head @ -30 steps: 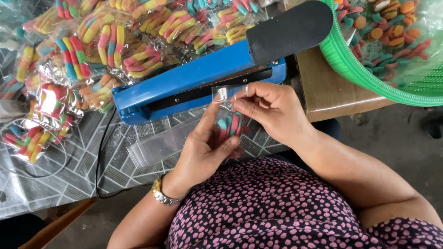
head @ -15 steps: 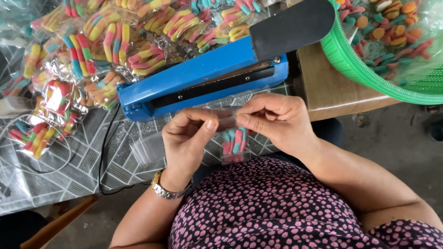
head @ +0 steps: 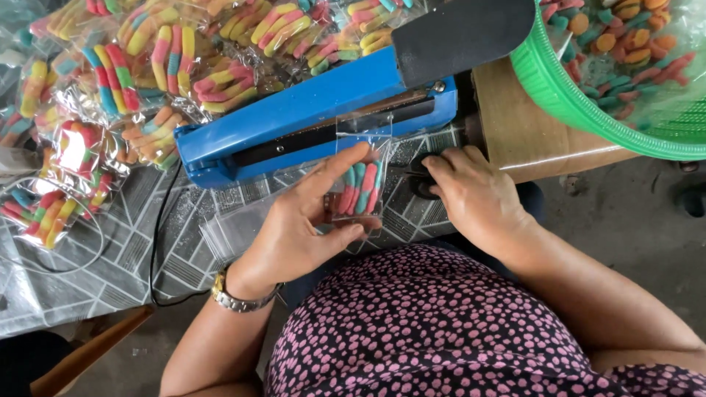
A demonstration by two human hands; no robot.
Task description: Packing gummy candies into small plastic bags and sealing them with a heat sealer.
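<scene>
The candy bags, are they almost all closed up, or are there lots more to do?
Many filled candy bags already lie heaped behind the blue sealer. The left hand holds one small bag with its open top at the sealer's bar; the right hand rests beside it. Loose candies still fill the green basket.

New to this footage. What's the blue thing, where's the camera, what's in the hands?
The camera is worn on the person's head and looks down at their own two bare hands. The long blue bar-shaped machine with a black handle looks like a tabletop heat sealer for plastic bags. The left hand holds a small clear plastic bag of striped coloured gummy candies, its open top resting at the sealer's slot. The right hand rests empty on the grey patterned table cover, its fingers near the sealer's end. Behind the sealer lie more clear packets of the same candies; a green plastic basket with loose candies sits at the right.
</scene>
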